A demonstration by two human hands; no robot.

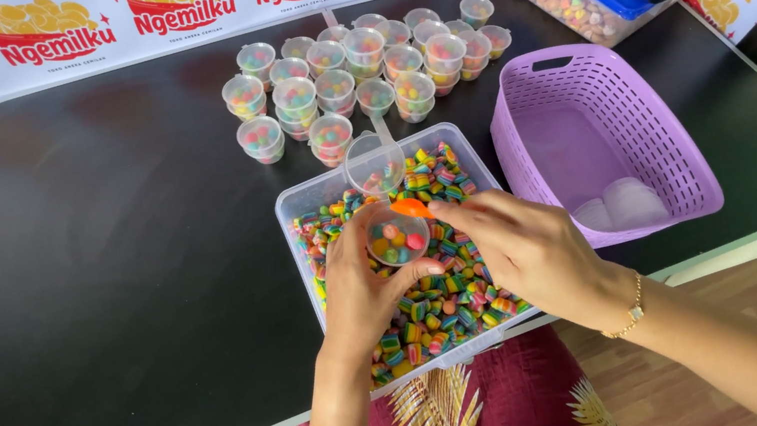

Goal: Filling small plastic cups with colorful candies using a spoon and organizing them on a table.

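The dark surface point(107, 286) carried a purple basket point(605, 142) with a few empty cups, and a tray of rainbow sweets point(434, 306) still mostly full. About twenty filled cups point(357, 74) stood behind. The left hand point(361, 292) gripped a part-filled cup point(395, 239); right hand point(526, 250) fingers pinched an orange scoop point(412, 208) over it.
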